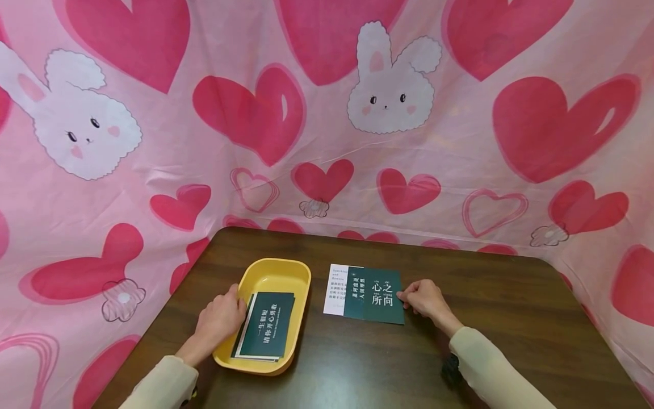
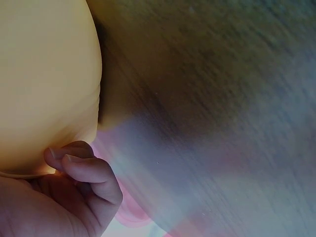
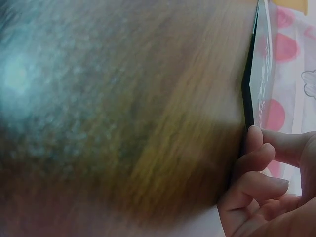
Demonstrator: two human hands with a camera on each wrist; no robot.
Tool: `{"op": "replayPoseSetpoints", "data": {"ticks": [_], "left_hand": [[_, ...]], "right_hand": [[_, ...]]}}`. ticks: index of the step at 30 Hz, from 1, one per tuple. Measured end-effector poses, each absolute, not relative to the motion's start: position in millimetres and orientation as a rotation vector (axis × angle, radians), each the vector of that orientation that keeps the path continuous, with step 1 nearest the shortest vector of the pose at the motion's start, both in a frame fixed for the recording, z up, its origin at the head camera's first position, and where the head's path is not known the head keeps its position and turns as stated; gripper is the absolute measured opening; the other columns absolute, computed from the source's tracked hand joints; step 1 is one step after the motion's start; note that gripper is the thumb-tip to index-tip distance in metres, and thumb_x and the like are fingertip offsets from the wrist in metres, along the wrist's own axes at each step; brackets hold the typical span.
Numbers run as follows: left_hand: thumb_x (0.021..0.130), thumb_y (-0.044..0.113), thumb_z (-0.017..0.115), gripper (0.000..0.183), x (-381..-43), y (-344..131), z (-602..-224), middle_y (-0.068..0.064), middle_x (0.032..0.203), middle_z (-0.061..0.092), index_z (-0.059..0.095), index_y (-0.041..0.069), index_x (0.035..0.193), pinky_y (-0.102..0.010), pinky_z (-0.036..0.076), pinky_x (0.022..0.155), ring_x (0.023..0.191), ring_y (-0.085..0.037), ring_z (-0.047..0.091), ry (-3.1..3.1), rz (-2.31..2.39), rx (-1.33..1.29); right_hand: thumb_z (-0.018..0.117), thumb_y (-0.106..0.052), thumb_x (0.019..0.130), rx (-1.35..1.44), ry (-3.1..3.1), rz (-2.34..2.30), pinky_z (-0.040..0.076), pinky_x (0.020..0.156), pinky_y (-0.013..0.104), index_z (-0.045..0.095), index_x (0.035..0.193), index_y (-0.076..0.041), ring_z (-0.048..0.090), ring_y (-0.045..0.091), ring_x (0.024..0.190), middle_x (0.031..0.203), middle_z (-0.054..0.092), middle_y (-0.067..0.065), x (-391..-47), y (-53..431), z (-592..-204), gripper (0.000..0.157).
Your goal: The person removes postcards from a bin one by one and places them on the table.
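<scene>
My left hand (image 1: 219,318) grips the left rim of a yellow plastic tray (image 1: 302,284), fingers curled at its edge in the left wrist view. Inside the tray lies a small stack of cards (image 1: 265,338), a dark green one with white lettering on top. To the right, my right hand (image 1: 426,301) pinches the right edge of a dark green card (image 1: 383,312) with large white characters. This card overlaps another green card (image 1: 353,307), which in turn covers part of a white printed card (image 1: 334,304). From the right wrist view, the card edge appears slightly raised at the fingertips.
Everything rests on a dark brown wooden table (image 1: 368,369) with rounded far corners. Pink cloth (image 1: 327,147) printed with hearts and rabbits hangs behind and along both sides. A dark band (image 1: 451,369) sits on the right wrist.
</scene>
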State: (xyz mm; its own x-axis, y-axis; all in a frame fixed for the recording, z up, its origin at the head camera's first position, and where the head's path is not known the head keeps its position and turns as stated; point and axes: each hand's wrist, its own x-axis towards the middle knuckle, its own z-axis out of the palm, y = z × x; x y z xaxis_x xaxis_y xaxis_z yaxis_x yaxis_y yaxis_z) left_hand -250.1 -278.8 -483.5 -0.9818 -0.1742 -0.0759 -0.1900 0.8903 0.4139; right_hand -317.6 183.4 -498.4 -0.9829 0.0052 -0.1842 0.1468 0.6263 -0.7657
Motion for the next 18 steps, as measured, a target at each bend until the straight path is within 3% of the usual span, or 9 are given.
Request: {"op": "replayPoseSetpoints", "data": {"ticks": [18], "left_hand": [[0.103, 0.019, 0.062, 0.049, -250.4, -279.0, -483.8, -0.011, 0.085, 0.058, 0.045, -0.005, 0.142, -0.044, 0.062, 0.069, 0.067, -0.022, 0.059, 3.013, 0.668, -0.296]], "right_hand": [[0.075, -0.018, 0.096, 0.150, 2.659, -1.297, 0.041, 0.047, 0.027, 0.074, 0.083, -0.003, 0.054, 0.020, 0.055, 0.070, 0.065, 0.008, -318.2, 185.9, -499.9, 0.021]]}}
